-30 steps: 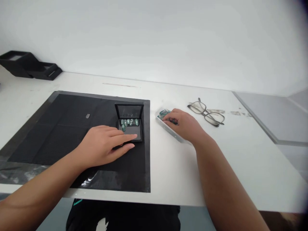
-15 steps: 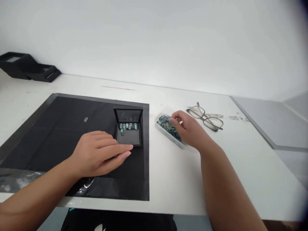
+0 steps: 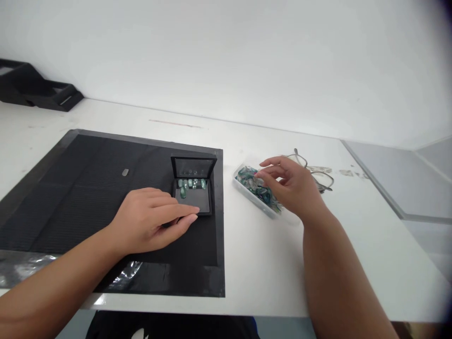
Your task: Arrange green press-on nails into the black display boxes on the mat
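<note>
A small black box (image 3: 193, 203) with its lid up stands on the black mat (image 3: 88, 197); several green stones (image 3: 191, 184) lie along its back row. My left hand (image 3: 151, 219) rests flat on the mat, fingertips against the box's front left corner, holding nothing. To the right, a clear plastic tray (image 3: 257, 192) full of green stones sits on the white table. Over the tray hovers my right hand (image 3: 291, 186), thumb and forefinger pinched together; what they hold, if anything, is too small to make out.
A pair of glasses (image 3: 318, 176) lies behind my right hand. A small grey piece (image 3: 125, 173) sits on the mat. Black trays (image 3: 31, 89) stand at the far left against the wall. A grey panel (image 3: 399, 174) covers the table's right side.
My right hand has lifted off the tray of stones with its fingers pinched. My left hand has stayed at the box.
</note>
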{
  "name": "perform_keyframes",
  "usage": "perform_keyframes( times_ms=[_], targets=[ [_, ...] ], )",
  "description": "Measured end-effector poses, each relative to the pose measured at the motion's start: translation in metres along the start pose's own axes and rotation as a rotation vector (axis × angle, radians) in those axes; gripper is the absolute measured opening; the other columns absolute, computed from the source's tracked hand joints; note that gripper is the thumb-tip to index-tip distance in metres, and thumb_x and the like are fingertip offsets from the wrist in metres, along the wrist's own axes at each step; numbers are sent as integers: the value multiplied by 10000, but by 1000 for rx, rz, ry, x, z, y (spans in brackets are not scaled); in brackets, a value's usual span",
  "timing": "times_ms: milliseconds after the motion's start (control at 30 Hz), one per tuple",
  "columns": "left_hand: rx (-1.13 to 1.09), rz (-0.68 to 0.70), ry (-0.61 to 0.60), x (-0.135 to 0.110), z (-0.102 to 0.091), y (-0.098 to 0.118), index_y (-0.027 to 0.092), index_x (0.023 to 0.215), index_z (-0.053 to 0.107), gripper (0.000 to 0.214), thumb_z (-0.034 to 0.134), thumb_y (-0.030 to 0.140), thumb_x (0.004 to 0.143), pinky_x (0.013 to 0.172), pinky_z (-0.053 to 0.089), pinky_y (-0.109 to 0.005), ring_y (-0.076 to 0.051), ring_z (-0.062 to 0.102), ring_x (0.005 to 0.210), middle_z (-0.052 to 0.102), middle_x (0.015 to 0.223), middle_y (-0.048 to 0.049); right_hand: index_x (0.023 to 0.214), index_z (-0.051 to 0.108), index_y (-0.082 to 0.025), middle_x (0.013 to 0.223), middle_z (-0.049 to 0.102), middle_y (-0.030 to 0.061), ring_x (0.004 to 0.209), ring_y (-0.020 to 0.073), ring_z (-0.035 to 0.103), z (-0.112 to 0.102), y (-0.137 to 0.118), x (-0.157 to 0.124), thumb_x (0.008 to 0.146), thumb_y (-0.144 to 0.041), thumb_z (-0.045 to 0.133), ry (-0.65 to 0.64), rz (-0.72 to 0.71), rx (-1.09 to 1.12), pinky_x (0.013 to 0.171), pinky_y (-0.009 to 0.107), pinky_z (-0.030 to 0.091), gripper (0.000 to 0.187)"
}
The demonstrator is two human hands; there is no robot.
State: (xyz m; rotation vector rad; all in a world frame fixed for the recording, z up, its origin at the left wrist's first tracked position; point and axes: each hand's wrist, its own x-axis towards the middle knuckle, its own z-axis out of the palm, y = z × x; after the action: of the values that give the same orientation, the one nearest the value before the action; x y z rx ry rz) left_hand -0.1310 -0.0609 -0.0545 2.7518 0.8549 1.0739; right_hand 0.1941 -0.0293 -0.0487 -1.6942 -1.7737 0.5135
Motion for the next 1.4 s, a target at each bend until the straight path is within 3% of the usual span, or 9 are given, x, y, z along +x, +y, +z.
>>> perform_keyframes(
  times_ms=[200, 367, 567, 767, 1067, 1167, 1267, 1333, 1400],
  targets=[
    [17, 12, -13, 1, -2, 2, 223, 983, 738, 110, 675, 245, 895, 593, 504, -229, -74, 624, 556, 693, 655, 65, 961, 772, -279, 952, 790, 42, 853, 230, 728, -1, -8, -3, 853, -421, 701, -30, -45, 12, 622, 335, 572, 192],
    [25, 17, -11, 1, -2, 2, 229, 976, 740, 108, 664, 258, 906, 600, 516, -226, -70, 636, 563, 703, 666, 68, 922, 777, -265, 932, 789, 54, 816, 245, 747, -1, -10, -5, 862, -389, 677, -26, -15, 38, 552, 335, 571, 171],
    [72, 20, -46, 2, -4, 3, 233, 975, 748, 114, 664, 276, 911, 592, 515, -249, -86, 644, 565, 711, 665, 63, 943, 727, -248, 908, 797, 47, 702, 192, 748, 11, -33, -13, 829, -371, 755, 9, -29, 484, 565, 310, 607, 169],
    [95, 11, 18, 3, -7, 4, 240, 924, 751, 111, 651, 287, 913, 575, 485, -228, -77, 621, 542, 701, 629, 59, 888, 764, -338, 761, 779, -20, 704, 182, 754, 19, -58, -31, 849, -326, 760, -293, -172, 983, 472, 266, 588, 42],
    [104, 24, 41, 3, -8, 2, 234, 921, 754, 119, 646, 285, 913, 564, 466, -228, -79, 600, 526, 688, 604, 58, 921, 740, -364, 797, 762, -18, 630, 151, 706, 23, -59, -35, 905, -336, 695, -414, -154, 1077, 425, 246, 556, 55],
    [107, 37, 49, 3, -8, 2, 230, 924, 754, 120, 650, 290, 910, 550, 454, -228, -76, 588, 517, 687, 608, 60, 905, 735, -304, 805, 755, -4, 622, 143, 681, 14, -62, -35, 890, -300, 708, -270, -213, 921, 436, 255, 539, 31],
    [97, 33, 44, 2, -7, 2, 223, 934, 754, 108, 674, 283, 894, 542, 454, -241, -85, 591, 518, 684, 613, 61, 872, 758, -264, 795, 747, 3, 661, 146, 676, 2, -59, -31, 843, -259, 758, 197, -187, 515, 543, 296, 556, 29],
    [83, 18, 15, 2, -6, 3, 227, 939, 756, 107, 678, 286, 895, 556, 463, -249, -93, 618, 543, 693, 632, 62, 908, 772, -281, 846, 755, 24, 726, 187, 689, -4, -53, -26, 844, -307, 754, 412, -93, 262, 645, 375, 579, 71],
    [69, 8, -22, 2, -5, 3, 231, 939, 758, 116, 667, 294, 906, 562, 465, -255, -97, 632, 557, 696, 637, 62, 982, 772, -309, 965, 762, 46, 780, 234, 692, -7, -43, -21, 867, -354, 708, 387, -19, 65, 708, 460, 583, 139]
  ],
)
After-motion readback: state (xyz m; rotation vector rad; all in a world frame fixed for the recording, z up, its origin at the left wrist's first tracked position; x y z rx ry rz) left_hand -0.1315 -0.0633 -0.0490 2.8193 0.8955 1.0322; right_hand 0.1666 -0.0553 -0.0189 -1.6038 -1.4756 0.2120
